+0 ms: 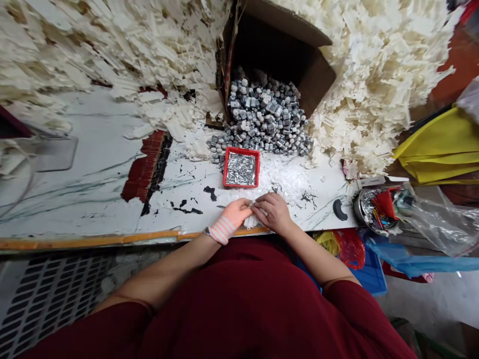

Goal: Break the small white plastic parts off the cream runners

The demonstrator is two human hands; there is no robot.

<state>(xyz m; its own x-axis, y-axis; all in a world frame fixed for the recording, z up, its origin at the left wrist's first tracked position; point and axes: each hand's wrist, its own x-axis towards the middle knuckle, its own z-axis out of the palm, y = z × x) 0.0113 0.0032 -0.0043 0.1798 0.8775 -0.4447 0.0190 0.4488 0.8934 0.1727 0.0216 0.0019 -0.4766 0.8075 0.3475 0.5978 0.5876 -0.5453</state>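
Now the left hand and right hand both pinch a small white plastic piece above the white table top, near a red tray of shiny metal bits, with a big pile of gray metal lumps left.

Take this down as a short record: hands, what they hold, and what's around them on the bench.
left hand: pink glove with striped cuff, holding a small white plastic piece
right hand: bare, on the same piece
nearest container: red tray of silver metal pieces
beyond tray: grey metal parts spilling from a cardboard box
around: white plastic heaps on a white work table
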